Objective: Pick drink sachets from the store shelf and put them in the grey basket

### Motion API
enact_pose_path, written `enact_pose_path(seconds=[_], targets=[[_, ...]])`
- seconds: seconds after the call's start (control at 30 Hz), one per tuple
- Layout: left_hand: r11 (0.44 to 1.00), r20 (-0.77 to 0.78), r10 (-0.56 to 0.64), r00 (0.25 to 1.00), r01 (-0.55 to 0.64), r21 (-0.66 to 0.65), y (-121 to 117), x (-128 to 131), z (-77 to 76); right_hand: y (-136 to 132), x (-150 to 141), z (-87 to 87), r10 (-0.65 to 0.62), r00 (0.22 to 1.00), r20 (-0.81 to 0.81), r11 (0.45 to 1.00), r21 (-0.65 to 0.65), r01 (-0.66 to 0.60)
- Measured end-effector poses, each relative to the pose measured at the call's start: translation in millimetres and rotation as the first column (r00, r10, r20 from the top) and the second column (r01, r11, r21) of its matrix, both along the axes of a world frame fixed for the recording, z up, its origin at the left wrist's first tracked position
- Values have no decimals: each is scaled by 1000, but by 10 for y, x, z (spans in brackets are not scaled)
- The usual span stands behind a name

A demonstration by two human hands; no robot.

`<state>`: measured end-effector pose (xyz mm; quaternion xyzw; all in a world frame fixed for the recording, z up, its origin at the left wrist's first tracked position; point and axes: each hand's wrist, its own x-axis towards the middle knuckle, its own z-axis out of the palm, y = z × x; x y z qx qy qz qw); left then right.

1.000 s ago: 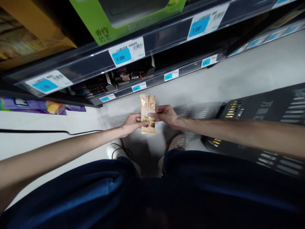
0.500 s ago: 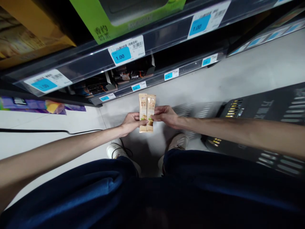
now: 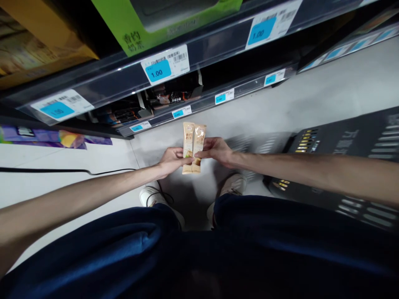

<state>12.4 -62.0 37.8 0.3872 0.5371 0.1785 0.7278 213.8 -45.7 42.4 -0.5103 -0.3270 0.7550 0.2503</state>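
Observation:
Two slim beige sachets point(image 3: 193, 141) stand upright side by side in front of me, held between both hands above my shoes. My left hand point(image 3: 171, 160) pinches the left sachet near its lower half. My right hand point(image 3: 216, 150) pinches the right sachet from the other side, and that one tilts slightly to the right at its top. Both hands are closed on the packets. Behind them runs a dark shop shelf point(image 3: 199, 45) with price tags.
Blue-and-white price labels point(image 3: 164, 65) line the shelf rails. A green box point(image 3: 162, 18) and a yellow box point(image 3: 40, 37) sit on the upper shelf, dark packets point(image 3: 170, 96) on the lower one. A black carton point(image 3: 346, 158) lies on the floor at right. A black cable point(image 3: 62, 171) crosses the pale floor.
The sachets have risen slightly and their lower ends have drawn together; the right one now leans outward at the top. Both hands stay in almost the same place.

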Motion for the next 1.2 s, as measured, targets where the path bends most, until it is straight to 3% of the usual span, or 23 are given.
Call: enact_pose_path(seconds=[0.13,0.3,1.2], targets=[[1000,-2,-21,1000,21,-1,-24,-4,-18,-7,-21,56,9,999,54,1000,17,-10],[999,-21,-41,999,41,2,-37,-15,-35,-19,-26,93,18,1000,4,1000,-24,-18],[996,92,-82,992,85,-25,-19,-8,3,-33,-10,43,42,999,-14,998,-47,-43]])
